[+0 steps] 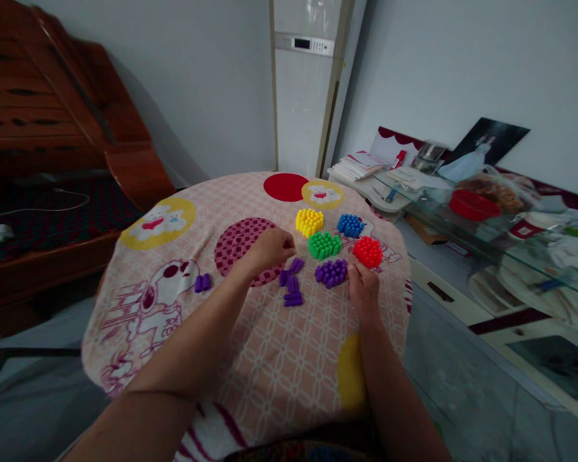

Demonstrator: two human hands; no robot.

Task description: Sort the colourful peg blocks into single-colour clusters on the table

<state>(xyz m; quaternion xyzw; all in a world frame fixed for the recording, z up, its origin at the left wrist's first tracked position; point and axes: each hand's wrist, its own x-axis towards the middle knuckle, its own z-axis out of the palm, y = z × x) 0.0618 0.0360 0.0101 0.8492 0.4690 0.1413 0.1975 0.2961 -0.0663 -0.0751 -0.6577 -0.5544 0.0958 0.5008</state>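
Observation:
My left hand (272, 248) hovers just above several loose purple pegs (292, 283), its fingers curled into a pinch. Whatever is in that pinch, if anything, is hidden. At the right edge of a tight group of upright purple pegs (331, 273) is my right hand (365, 283), its fingers bent and closed. I cannot make out what those fingers hold. Behind the purple group stand bunches of green pegs (324, 245), yellow pegs (309, 222), blue pegs (350, 225) and red pegs (368, 252). Two more purple pegs (202, 283) lie apart on the left.
A patterned pink cloth (270, 359) covers the round table. To the right, a glass shelf (510, 237) carries a red bowl (474, 204), papers (359, 165) and bags. A wooden bench (77, 115) stands left, and a tall white cabinet unit (302, 102) behind.

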